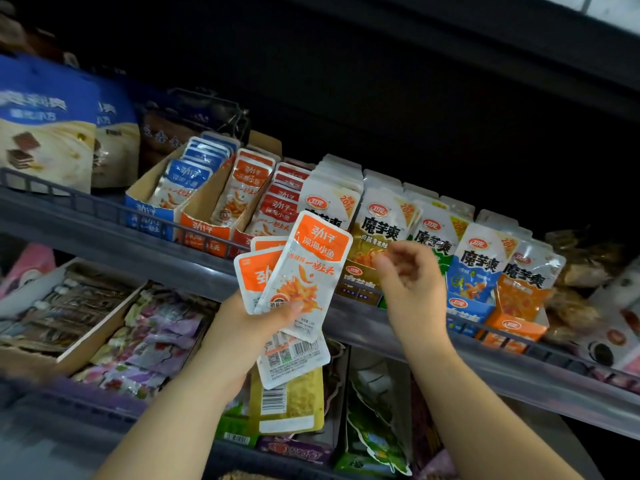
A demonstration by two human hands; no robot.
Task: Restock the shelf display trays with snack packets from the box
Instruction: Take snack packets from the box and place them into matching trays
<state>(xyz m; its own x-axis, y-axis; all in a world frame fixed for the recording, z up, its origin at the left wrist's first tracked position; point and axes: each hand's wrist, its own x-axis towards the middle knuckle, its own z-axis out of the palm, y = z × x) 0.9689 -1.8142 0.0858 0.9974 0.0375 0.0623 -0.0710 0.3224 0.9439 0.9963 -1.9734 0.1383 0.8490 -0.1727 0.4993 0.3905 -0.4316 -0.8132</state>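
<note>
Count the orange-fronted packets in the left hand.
3 in the left hand: the front packet, the upper rear packet, the lower rear packet. The barcode packet beneath shows only its back; more may be hidden.

We are in a shop, facing its snack aisle. A sloped grey shelf (pixel 519 372) with a low wire rail (pixel 86 202) carries cardboard display trays (pixel 204 233) side by side. Each is filled with a row of identical snack packets (pixel 242 188) standing face out, in blue, orange and red. Beside them we see rows of white konjac packets (pixel 379 216) in printed trays. Large blue bags (pixel 45 133) stand at the left. Below lie an open carton (pixel 104 327) of dark packets and a heap of purple-wrapped sweets (pixel 162 337).
</note>
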